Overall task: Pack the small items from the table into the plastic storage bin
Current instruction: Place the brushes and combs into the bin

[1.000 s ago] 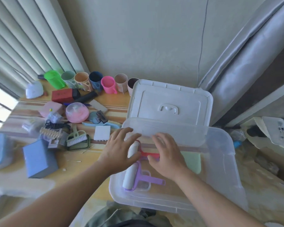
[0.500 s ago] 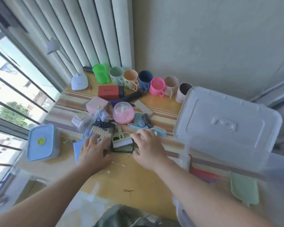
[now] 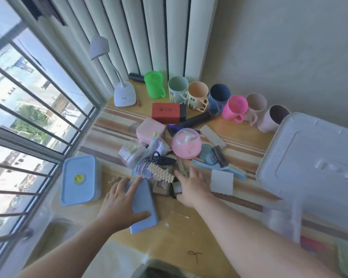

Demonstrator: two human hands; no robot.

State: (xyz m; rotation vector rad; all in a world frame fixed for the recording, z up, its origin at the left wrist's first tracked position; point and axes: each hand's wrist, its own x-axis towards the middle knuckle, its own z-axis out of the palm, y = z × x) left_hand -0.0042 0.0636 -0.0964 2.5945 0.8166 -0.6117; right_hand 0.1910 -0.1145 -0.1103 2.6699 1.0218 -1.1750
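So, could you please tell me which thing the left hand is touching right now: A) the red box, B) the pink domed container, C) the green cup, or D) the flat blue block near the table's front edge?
D: the left hand lies on the flat blue block, fingers and thumb spread round its edges.

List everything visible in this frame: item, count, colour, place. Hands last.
cups: seven, green, mint, peach, navy, pink, two beige, row along wall
desk lamp: one, white, back left corner
red box: one, before the cups
pink dome container: one, table middle
lidded container: one, blue, by window
blue box: one, under left hand
white card: one, right of right hand
bin lid: one, white, right
left hand: grips the blue box
right hand: fingers spread over the clutter pile
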